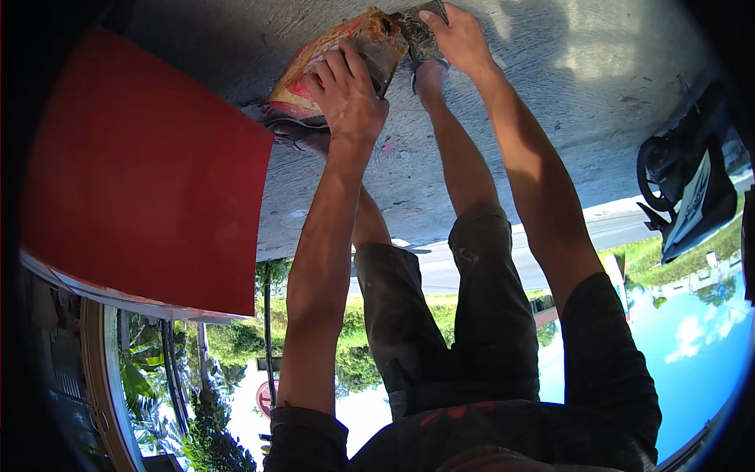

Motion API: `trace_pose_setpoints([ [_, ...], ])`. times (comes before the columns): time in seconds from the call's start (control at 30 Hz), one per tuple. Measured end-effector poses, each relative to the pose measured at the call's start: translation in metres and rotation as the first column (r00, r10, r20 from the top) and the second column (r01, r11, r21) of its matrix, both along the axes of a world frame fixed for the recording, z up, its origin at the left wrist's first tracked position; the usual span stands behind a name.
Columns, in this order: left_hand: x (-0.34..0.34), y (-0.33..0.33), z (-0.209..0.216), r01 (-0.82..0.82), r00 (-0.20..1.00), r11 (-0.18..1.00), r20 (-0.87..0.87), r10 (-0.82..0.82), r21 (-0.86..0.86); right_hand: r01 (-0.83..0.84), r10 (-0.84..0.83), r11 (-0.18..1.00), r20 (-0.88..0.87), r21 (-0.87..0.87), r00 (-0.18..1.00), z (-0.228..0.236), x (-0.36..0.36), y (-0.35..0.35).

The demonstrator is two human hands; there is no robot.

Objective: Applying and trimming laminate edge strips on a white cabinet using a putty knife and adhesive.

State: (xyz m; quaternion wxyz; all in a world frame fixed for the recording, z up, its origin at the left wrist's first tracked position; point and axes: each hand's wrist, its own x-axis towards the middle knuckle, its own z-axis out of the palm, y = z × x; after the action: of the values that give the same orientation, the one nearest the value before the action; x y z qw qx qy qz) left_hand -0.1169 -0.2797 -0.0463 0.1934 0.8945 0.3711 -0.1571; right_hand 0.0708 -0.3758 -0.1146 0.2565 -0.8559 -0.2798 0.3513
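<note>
Pinching the plate (419,46) (right grip (462,41)), clasping the box (292,88) (left grip (348,96)), I judge the box light, crushable: hold its sides.

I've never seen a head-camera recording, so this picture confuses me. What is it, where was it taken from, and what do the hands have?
There's no robot: these are a person's bare hands, seen by a wide camera worn on the head, looking down. That view bends edges and shows distant things upside down. The left hand lies over a worn red-and-yellow block near the rough grey ground. The right hand holds a dark flat piece. A red panel fills the left side.
</note>
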Motion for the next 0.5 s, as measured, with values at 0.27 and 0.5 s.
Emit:
trace_pose_setpoints([
  [0.27,0.004,-0.005,-0.005,-0.014,0.997,1.0,0.075,0.013,0.011,0.018,-0.019,1.0,-0.034,-0.016,0.999,0.004,0.002,0.004],
  [0.5,0.014,-0.013,-0.005,-0.021,1.0,0.998,0.022,0.022,-0.057,0.05,-0.053,0.998,-0.118,-0.031,0.992,0.009,0.008,0.004],
])
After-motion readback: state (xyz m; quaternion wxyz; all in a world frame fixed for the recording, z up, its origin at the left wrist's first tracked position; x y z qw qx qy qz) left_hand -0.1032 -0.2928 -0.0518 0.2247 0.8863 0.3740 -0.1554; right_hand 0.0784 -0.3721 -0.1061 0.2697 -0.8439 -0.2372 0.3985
